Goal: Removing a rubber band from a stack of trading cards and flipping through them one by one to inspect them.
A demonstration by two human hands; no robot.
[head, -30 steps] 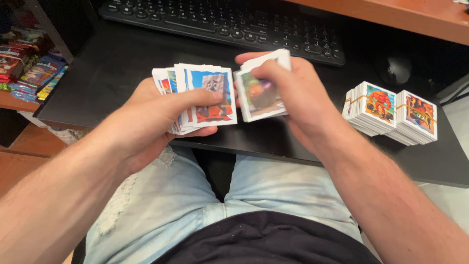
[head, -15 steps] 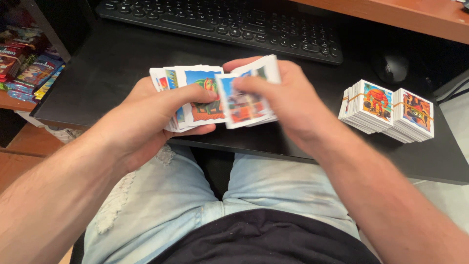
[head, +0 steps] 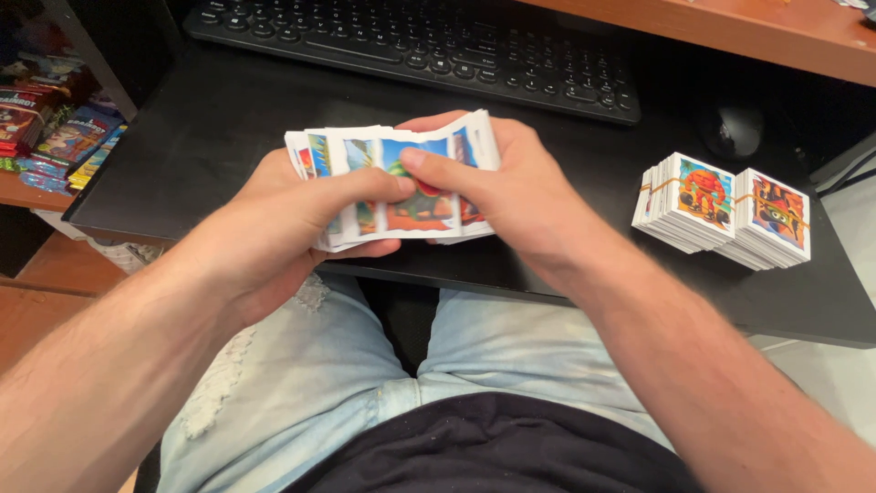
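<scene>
Your fan of picture cards (head: 392, 187) runs left to right above the black keyboard tray (head: 228, 119), faces up toward you. It sits between your two hands: your left hand (head: 292, 215) grips its left part with the thumb on top, and your right hand (head: 506, 187) pinches the right part, thumbs almost meeting on the top card.

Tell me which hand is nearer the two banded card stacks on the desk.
Right. The right hand is closer to the banded card stacks, though apart from them; the left hand is farther off, beyond it.
</scene>
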